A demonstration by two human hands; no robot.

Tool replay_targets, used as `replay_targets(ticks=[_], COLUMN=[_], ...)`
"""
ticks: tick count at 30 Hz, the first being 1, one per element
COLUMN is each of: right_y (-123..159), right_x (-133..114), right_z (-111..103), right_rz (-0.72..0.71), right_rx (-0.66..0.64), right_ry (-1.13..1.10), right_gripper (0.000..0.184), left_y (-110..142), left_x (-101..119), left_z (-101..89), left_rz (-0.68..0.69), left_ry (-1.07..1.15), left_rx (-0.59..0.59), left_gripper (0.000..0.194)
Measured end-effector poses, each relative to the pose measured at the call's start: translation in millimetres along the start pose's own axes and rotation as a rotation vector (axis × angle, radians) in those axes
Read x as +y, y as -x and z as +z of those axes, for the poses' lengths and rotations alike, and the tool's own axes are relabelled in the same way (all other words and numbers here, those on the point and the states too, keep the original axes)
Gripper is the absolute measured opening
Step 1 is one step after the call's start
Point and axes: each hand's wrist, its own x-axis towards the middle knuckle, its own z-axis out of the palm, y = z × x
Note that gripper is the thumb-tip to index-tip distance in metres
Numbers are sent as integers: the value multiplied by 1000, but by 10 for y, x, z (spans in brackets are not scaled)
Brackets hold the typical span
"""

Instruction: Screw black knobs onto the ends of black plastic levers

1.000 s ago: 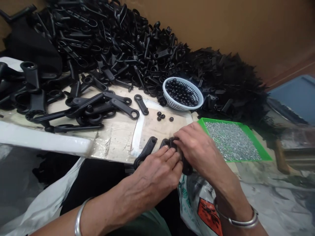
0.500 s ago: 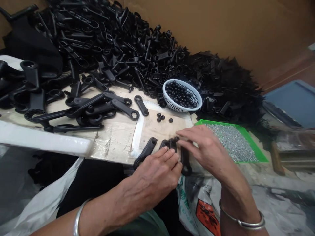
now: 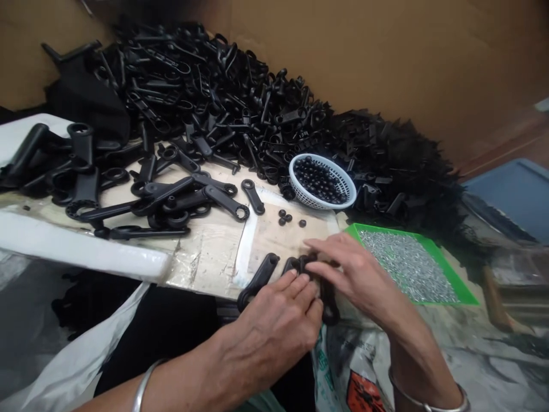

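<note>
Several black plastic crank arms lie side by side at the table's near edge; the leftmost crank arm (image 3: 260, 278) is slanted, with its narrow end up. My left hand (image 3: 274, 315) lies over the middle ones, its fingers closed together on them and hiding most of their length. At their upper ends is my right hand (image 3: 355, 266), thumb and forefinger curved around a small dark piece that I cannot make out clearly. Another crank arm (image 3: 329, 303) lies below my right hand, partly covered. Beyond the hands sit several small black beads (image 3: 288, 218).
A pale blue basket (image 3: 300, 197) holds many black beads. To the right, a green tray (image 3: 465, 293) is full of small metal screws (image 3: 407, 266). A big heap of black plastic parts (image 3: 206, 97) fills the back. White foam (image 3: 86, 246) lines the left front edge.
The view has tilted, so the table appears lower and slightly to the right. My hands stay at almost the same spot on the crank arms.
</note>
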Motion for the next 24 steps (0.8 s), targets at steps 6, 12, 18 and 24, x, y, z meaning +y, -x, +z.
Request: replay_targets(ticks=[6,12,18,24], right_y=[-369,-660,-466,-243], right_x=[223,284,267,155], right_z=[9,143,43,-61], right_rz=[70,26,134,280], right_rx=[17,-43,42,82], right_ry=[140,97,-209,-729], right_gripper=[26,18,22,28], left_y=[-14,141,265,259], left_x=[-2,-140,-145,-106], left_z=[-20,-116,-444,-319], left_rz=[1,21,-40,-55], left_ry=[-12,-55,-109,-182], left_rx=[36,120,-115,-49], left_gripper=[25,26,36,35])
